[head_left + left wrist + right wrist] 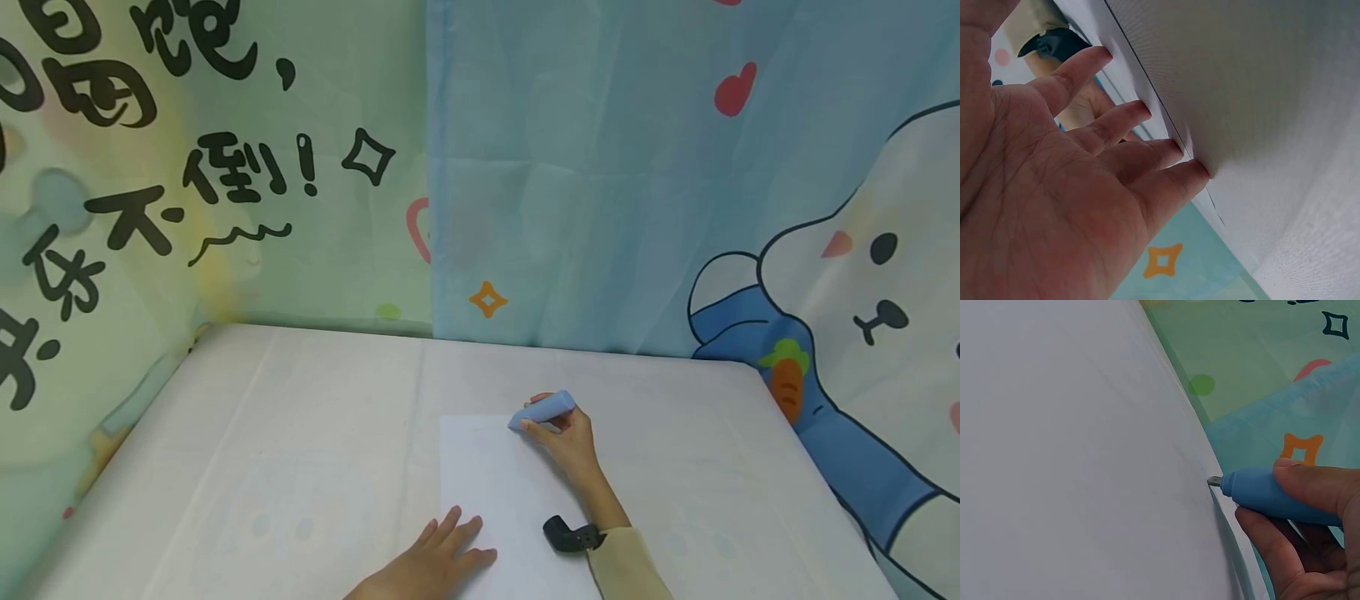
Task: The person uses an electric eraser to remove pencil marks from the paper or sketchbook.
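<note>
A white sheet of paper (pixel 480 467) lies on the white-covered table. My left hand (pixel 442 554) rests over its lower left edge with fingers spread; the left wrist view shows the fingertips (pixel 1196 169) touching down along that edge. With thumb and fingers, my right hand (pixel 573 450) pinches a thick, light-blue pen-shaped tool (pixel 546 408). It tilts over the sheet's far edge, tip pointing down and left. Up close in the right wrist view, the tool (pixel 1260 490) has a short grey tip right at the white surface.
The white table cover (pixel 300 400) stretches around the sheet on both sides. Behind it hang a green cloth (pixel 337 275) with black lettering and a blue cloth (pixel 585 250) with a cartoon bear. A black camera mount (pixel 570 536) sits on the right wrist.
</note>
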Motion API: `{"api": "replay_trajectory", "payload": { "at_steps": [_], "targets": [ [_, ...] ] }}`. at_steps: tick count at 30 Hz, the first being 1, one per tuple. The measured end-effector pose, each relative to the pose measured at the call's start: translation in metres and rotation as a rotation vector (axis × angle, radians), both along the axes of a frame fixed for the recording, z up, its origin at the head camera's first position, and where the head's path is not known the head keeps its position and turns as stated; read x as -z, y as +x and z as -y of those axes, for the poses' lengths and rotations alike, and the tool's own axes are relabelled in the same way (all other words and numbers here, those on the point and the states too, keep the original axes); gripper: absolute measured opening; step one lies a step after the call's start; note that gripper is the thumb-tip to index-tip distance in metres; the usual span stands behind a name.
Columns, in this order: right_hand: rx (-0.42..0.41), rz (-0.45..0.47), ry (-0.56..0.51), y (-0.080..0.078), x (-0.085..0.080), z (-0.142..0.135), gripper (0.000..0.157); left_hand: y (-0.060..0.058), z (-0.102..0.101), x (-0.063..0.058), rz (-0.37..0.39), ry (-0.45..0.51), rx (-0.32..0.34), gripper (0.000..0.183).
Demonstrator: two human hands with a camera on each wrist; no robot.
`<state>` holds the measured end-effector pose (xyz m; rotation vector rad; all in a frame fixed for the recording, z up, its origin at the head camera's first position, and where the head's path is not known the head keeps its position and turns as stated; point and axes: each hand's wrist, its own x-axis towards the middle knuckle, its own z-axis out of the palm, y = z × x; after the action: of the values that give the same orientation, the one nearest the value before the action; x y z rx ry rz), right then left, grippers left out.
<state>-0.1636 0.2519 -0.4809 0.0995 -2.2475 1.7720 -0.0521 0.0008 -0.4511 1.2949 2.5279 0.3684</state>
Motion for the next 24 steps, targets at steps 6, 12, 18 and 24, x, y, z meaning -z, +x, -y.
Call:
{"api": "replay_trajectory", "payload": {
  "at_steps": [6, 12, 18, 24],
  "targets": [
    [0.020, 0.012, -0.023, -0.001, 0.000, 0.001, 0.036, 0.000, 0.001, 0.000, -0.004, -0.013, 0.002, 0.068],
    [0.045, 0.010, -0.020, -0.001, -0.002, 0.001, 0.034, -0.001, 0.002, 0.000, -0.016, 0.008, 0.016, 0.068],
    [0.058, 0.022, 0.007, 0.006, -0.019, 0.007, 0.035, 0.000, 0.001, 0.000, -0.019, 0.008, 0.014, 0.069],
    [0.045, 0.001, 0.004, -0.001, 0.000, 0.000, 0.035, 0.000, 0.001, -0.001, -0.022, 0.010, 0.014, 0.069]
  ]
}}
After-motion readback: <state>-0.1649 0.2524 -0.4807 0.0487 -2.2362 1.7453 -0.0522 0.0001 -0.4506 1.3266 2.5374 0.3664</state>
